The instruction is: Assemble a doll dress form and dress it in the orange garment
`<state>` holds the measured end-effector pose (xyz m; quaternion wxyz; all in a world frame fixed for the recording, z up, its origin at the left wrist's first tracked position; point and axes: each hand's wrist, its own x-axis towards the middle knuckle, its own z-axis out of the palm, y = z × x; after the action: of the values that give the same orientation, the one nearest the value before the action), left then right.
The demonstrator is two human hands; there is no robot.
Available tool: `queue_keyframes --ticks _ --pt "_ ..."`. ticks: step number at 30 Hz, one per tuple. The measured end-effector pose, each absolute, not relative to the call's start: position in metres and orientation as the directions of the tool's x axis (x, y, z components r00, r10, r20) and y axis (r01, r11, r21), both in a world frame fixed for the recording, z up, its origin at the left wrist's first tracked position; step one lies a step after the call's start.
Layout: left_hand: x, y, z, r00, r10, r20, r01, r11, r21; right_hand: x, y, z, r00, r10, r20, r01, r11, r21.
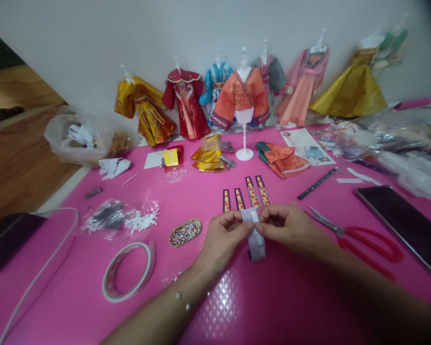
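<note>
Between my two hands is a pale grey-white fabric strip, its lower end curling down to a dark edge. White pieces that look like tape lie along it. My left hand pinches the strip's left side between thumb and fingers. On the other side, my right hand is closed on the same strip, its thumb close to the left thumb. Just beyond the fingers lie several patterned trim strips with dark borders. An oval dish of beads sits left of my left hand. Red-handled scissors lie right of my right hand.
A tape roll and a bag of white bits are at left. A phone lies at right, with a dark pen beyond the scissors. Doll dresses on stands, including an orange top, line the wall. Plastic bags crowd the back right.
</note>
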<state>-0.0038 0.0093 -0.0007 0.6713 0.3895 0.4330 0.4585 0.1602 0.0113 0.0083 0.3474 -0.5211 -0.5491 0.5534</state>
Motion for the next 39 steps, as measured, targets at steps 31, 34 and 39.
queue_keyframes --ticks 31,34,39 --pt "-0.005 0.009 -0.013 0.215 0.942 -0.258 -0.347 0.32 0.881 0.163 0.014 0.009 -0.241 0.949 -0.204 0.188 -0.161 -0.969" --pt "-0.005 0.009 -0.01 0.239 0.94 -0.246 -0.345 0.319 0.883 0.165 0.015 0.007 -0.242 0.95 -0.198 0.185 -0.155 -0.97" --pt "-0.006 0.009 -0.007 0.245 0.938 -0.246 -0.313 0.317 0.895 0.166 0.015 0.009 -0.253 0.948 -0.191 0.185 -0.147 -0.972"
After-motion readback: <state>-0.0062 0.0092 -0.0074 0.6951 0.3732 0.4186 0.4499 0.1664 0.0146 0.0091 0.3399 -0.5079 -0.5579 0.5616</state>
